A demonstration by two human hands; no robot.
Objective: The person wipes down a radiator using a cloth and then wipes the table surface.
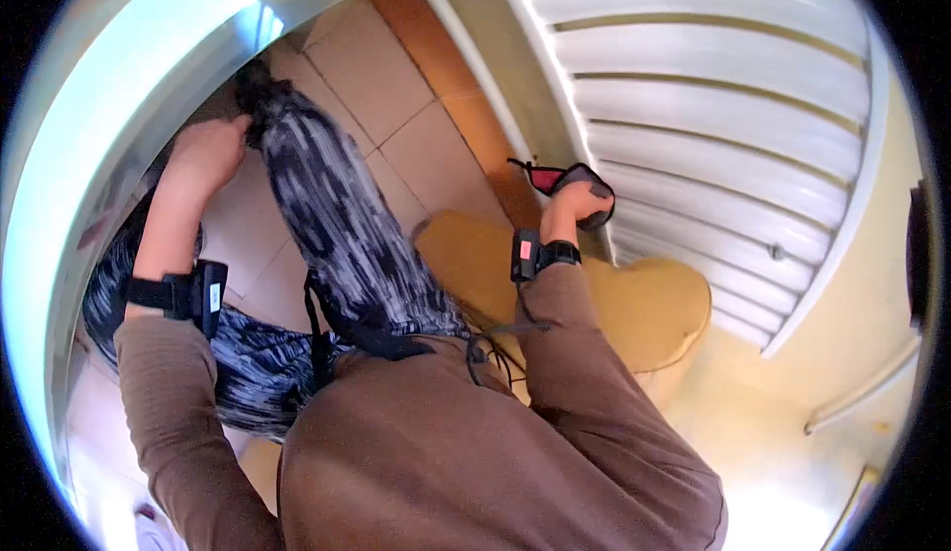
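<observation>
My right hand is wrapped round a small black pouch-like item with a red lining and a thin dark strap; its exact kind does not show. It is held beside the white slatted panel. At the upper left, my left hand has its fingers curled in against a dark bunched thing at the far end of my outstretched leg. What the left fingers grip is hidden. I wear black-and-white patterned trousers and a brown top. Black devices are strapped to both wrists.
A mustard-coloured cushioned seat lies under me. To the right stands the white slatted panel. Pinkish tiles with an orange-brown border cover the floor. A pale curved edge runs along the left. A black cable hangs near my waist.
</observation>
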